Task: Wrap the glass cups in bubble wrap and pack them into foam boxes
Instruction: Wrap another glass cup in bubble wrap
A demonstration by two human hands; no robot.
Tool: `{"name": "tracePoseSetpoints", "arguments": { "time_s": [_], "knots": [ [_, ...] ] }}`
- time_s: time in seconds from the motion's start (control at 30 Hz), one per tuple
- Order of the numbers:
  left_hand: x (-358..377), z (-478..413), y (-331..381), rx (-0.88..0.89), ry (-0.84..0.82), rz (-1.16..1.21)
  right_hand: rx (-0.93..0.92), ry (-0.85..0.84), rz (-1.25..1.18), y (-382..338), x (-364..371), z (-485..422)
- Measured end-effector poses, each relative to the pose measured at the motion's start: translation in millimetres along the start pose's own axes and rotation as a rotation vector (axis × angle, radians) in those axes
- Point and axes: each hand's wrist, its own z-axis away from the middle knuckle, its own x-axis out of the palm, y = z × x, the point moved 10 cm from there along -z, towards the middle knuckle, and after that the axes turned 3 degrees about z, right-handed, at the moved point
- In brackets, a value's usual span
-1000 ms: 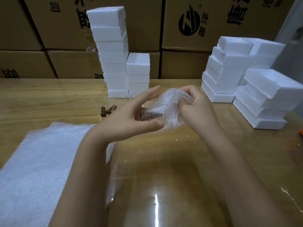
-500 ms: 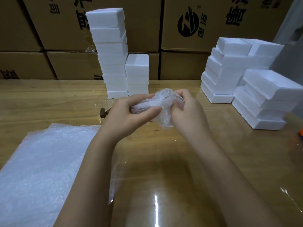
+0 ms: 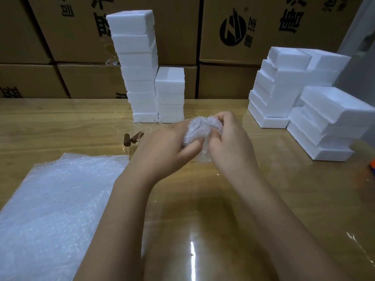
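Both hands have closed in: left hand (image 3: pixel 162 147) and right hand (image 3: pixel 229 142) grip the bubble-wrapped cup (image 3: pixel 199 131), fingers curled tight. Wrapping's finishing; next needs a foam box (image 3: pixel 170 78).

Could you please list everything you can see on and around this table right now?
bundle of bubble wrap: one, clear-white, held above the table's middle; contents hidden
bubble wrap sheets: one pile, white, near left
foam boxes: several stacks, white, back centre and right
glass cups: faint clear outlines, count unclear, at the foot of the centre stacks
brown sticks: two, left of the hands
cardboard boxes: stacked, brown, behind the table
orange thing: one, right edge, cut off
table: one, glossy wood
left hand: grips the bundle
right hand: grips the bundle
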Motion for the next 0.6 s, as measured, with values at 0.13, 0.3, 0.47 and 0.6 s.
{"name": "tracePoseSetpoints", "arguments": {
  "time_s": [0.13,0.3,0.47,0.6],
  "knots": [
    [4.3,1.6,-20.5,-0.139,-0.031,0.061,-0.062,0.045,0.064,-11.2,2.6,6.3],
    [-1.2,1.7,-37.1,-0.287,0.037,-0.07,-0.17,0.057,0.12,-23.1,12.9,14.1],
    [-13.6,0.9,-46.5,-0.388,0.219,0.068,-0.02,-0.001,-0.428,-13.0,26.2,12.7],
    [-8.4,0.5,-38.6,-0.389,0.304,0.123,0.155,-0.075,-0.71,5.5,46.8,9.2]
  ]
}}
